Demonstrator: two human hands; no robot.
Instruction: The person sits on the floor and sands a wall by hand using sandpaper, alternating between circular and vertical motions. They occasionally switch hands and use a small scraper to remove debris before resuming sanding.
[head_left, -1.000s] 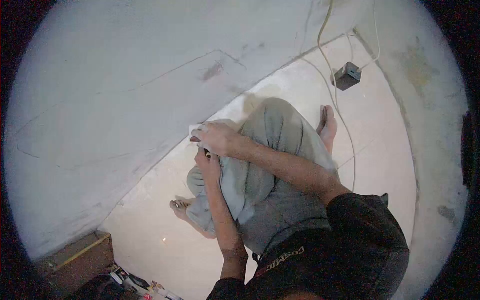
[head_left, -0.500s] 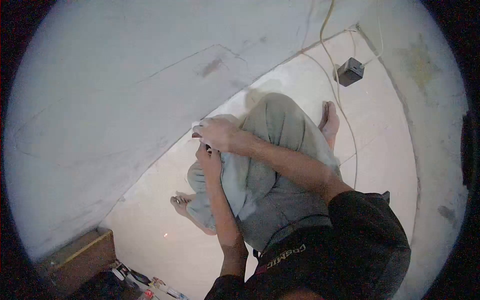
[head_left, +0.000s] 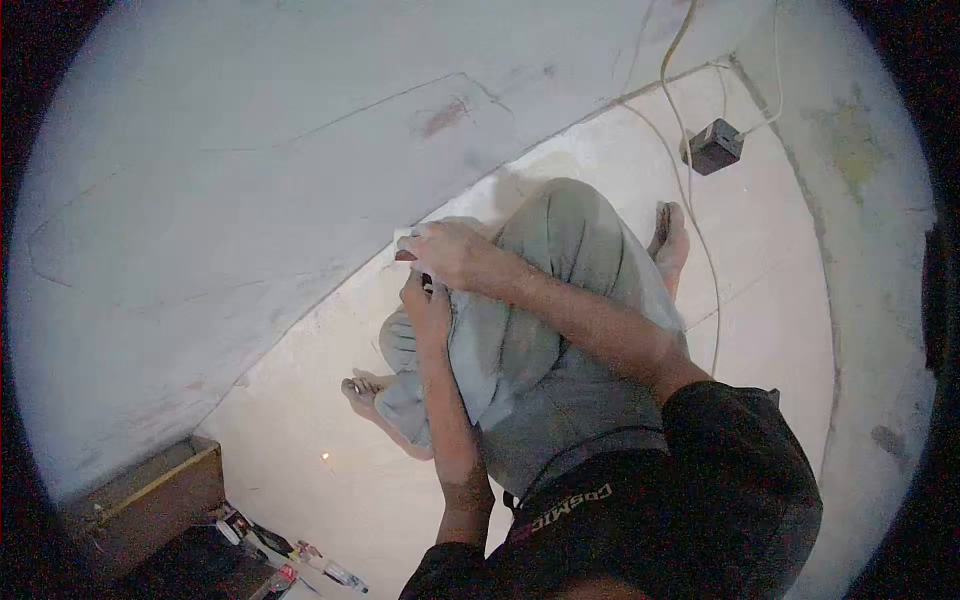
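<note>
Shifted slightly right in view, nearly closed hands (head_left: 452, 256) grip a small dark item (head_left: 428, 283), axis unclear

Head camera, single view: worn on the head, facing forward and steeply down, roughly arm's reach from the hands.
Wide round field, frame corners dark. Black shirt (head_left: 640, 500) sat nearest the lens, lower right; right hand (head_left: 455, 257) and left hand (head_left: 430, 312) fell just left of centre; wall (head_left: 250, 200) filled upper left, floor (head_left: 300, 400) ran lower left to upper right.
</note>
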